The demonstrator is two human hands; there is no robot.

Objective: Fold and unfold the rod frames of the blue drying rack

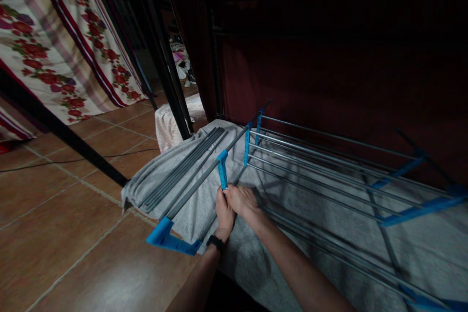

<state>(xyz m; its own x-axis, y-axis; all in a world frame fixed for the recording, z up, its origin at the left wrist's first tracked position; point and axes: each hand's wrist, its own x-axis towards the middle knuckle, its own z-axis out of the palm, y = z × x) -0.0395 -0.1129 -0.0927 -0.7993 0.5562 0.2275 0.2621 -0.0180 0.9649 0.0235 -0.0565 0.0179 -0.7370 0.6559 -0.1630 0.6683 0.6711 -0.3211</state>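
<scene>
A partly assembled rack of grey metal tubes and blue plastic parts lies in front of me. My left hand [224, 210], with a black band on its wrist, is closed around the lower end of a blue plastic bracket [223, 170] that hangs from a grey tube [197, 184]. Pressed against the same end, my right hand [241, 200] is closed too. The fingers hide that end, so I cannot tell whether a rod is also in them. Left of my hands, a blue corner piece [173, 240] joins the tube.
Several loose grey tubes [183, 168] lie on a grey blanket [146, 183]. Rods [318, 175] run rightward to a blue bracket [420, 209]. A black metal post [164, 58], a dark red curtain [310, 78] and a floral curtain [73, 34] surround the tiled floor [66, 195].
</scene>
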